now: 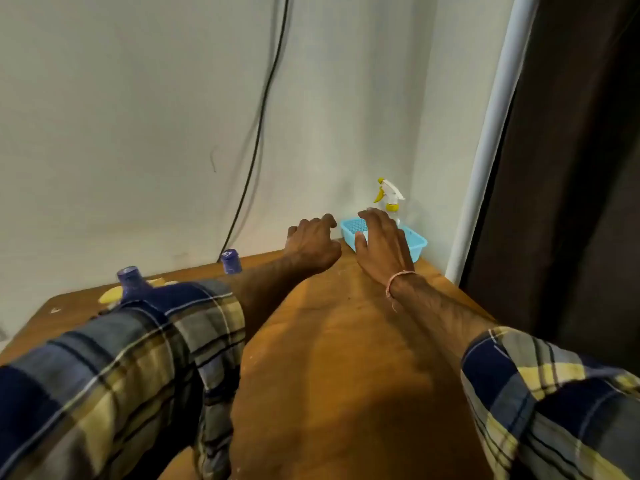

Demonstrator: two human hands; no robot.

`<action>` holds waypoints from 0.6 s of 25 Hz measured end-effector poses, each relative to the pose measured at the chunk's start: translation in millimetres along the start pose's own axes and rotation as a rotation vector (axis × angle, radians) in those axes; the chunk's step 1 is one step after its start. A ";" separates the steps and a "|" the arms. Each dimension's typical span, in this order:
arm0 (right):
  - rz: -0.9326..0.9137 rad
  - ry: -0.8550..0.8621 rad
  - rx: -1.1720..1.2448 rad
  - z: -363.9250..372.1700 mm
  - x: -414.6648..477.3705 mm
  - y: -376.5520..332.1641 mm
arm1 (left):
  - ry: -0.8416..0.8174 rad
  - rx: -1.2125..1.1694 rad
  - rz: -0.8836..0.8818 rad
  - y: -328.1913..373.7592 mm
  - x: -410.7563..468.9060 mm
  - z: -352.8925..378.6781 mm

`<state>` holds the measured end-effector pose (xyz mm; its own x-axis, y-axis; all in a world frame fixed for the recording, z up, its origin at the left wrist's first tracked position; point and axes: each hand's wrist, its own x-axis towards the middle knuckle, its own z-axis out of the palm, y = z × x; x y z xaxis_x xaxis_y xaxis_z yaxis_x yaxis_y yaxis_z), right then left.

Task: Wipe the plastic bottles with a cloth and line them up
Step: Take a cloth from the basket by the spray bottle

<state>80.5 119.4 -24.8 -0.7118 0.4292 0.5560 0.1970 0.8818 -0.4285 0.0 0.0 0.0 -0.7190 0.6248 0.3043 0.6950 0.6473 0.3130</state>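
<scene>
Two plastic bottles show only their purple caps, one (231,260) near the wall and one (130,277) further left; my left sleeve hides their bodies. A yellow cloth (110,295) lies beside the left cap. My left hand (311,245) hovers over the far table edge with fingers loosely curled, holding nothing. My right hand (382,245) reaches over a light blue basket (417,241) in the far right corner, fingers spread and relaxed. A spray bottle with a white and yellow trigger (389,197) stands behind the basket.
The wooden table (346,358) meets a white wall at the back, where a black cable (258,133) hangs down. A white pipe (491,133) and a dark curtain (571,168) border the right side.
</scene>
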 end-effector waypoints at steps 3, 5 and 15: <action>0.070 0.000 -0.012 23.2 33.6 35.8 | -0.116 -0.079 -0.034 -4.4 57.3 31.9; 0.121 -0.048 -0.046 38.0 51.9 60.7 | -0.152 -0.107 -0.045 -7.3 94.4 56.2; 0.212 -0.098 -0.072 91.0 112.1 115.6 | -0.303 0.185 -0.018 -0.9 221.4 143.9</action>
<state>-38.0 251.7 -76.8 -0.7109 0.5880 0.3860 0.3935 0.7873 -0.4746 -160.0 200.6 -62.3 -0.7179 0.6960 0.0112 0.6904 0.7099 0.1395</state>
